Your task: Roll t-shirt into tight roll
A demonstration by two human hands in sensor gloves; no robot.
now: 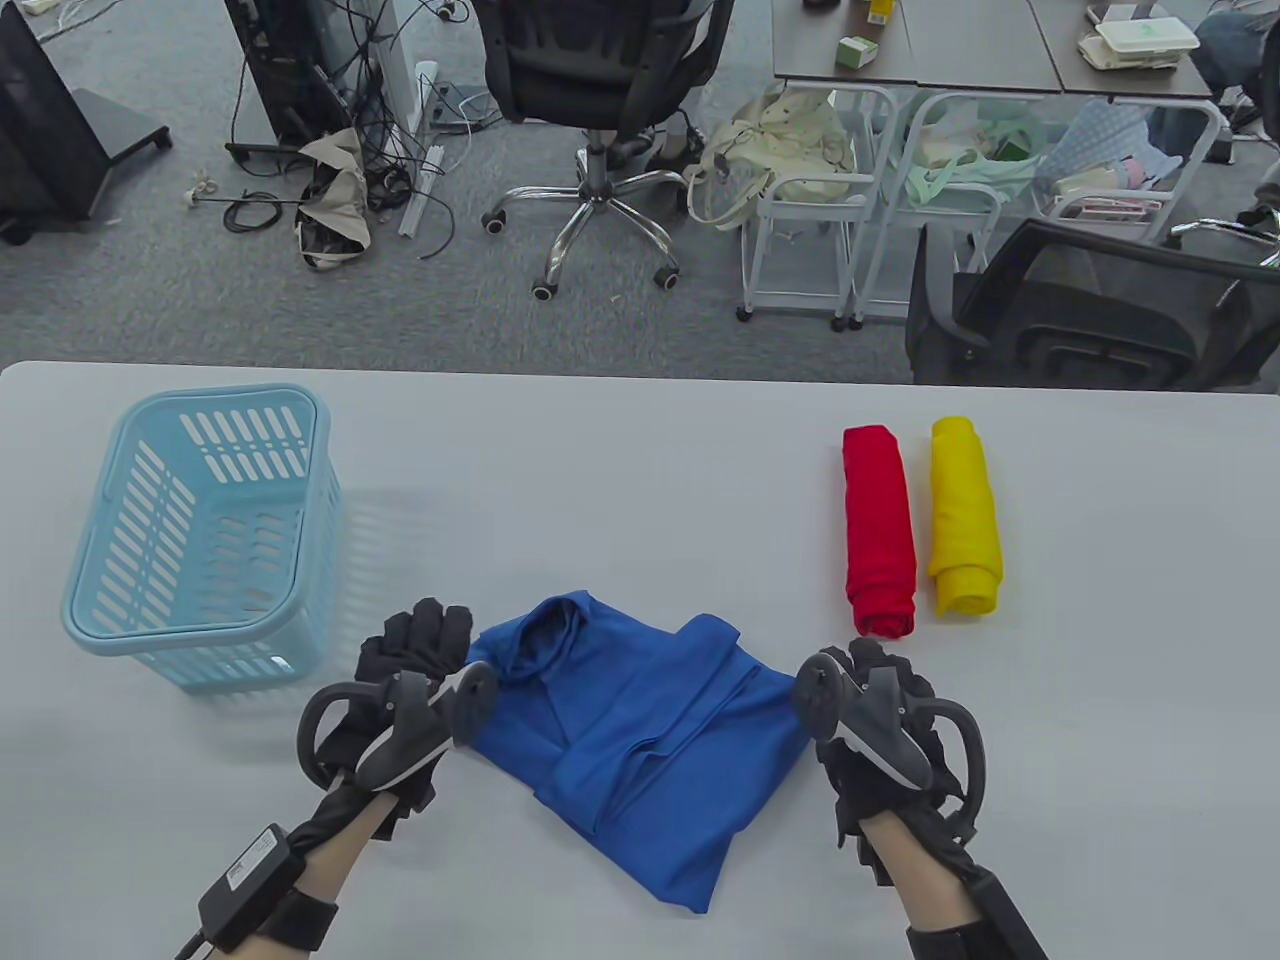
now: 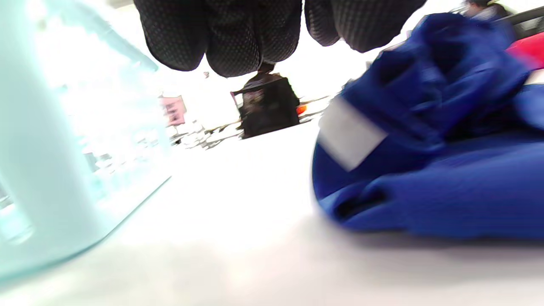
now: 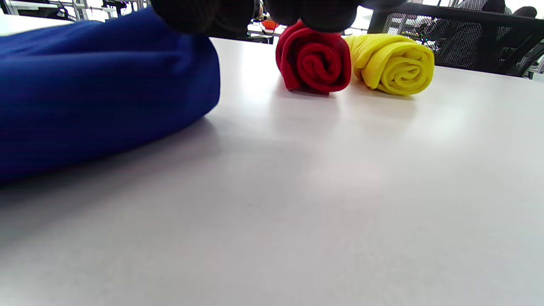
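A blue t-shirt (image 1: 640,730) lies folded into a flat slanted strip near the table's front edge, its collar end at the upper left. My left hand (image 1: 420,650) sits just left of the collar; in the left wrist view its fingers (image 2: 229,34) hang loosely curled above the table beside the blue cloth (image 2: 425,148) and hold nothing. My right hand (image 1: 870,680) is at the shirt's right edge. In the right wrist view its fingertips (image 3: 204,12) sit on top of the blue fabric (image 3: 85,85), with no grip showing.
A red roll (image 1: 880,530) and a yellow roll (image 1: 965,530) lie side by side just beyond my right hand, close ahead in the right wrist view (image 3: 314,59) (image 3: 395,63). A light blue basket (image 1: 230,397) stands at the left, near my left hand.
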